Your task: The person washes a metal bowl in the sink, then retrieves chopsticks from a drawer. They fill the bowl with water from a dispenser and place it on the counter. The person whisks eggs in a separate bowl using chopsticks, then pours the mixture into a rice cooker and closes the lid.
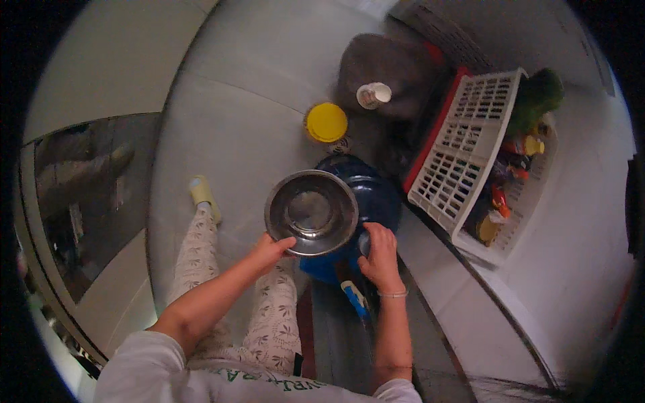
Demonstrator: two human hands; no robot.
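My left hand grips the near-left rim of a stainless steel bowl, with the thumb over the edge. Only bare, shiny metal shows inside the bowl. Just to its right, my right hand curls its thumb and fingers about a small bluish-grey round piece; whether this is a cap, a neck or a cup is unclear. Behind and below the bowl stands a large dark blue water jug, partly covered by the bowl. A brighter blue part shows beneath the bowl's near edge.
A blue-and-white handle lies below my right hand. Beyond the jug are a yellow-lidded container, stacked paper cups and a dark grey-brown bulky item. On the right, a white plastic basket holds greens and several packages.
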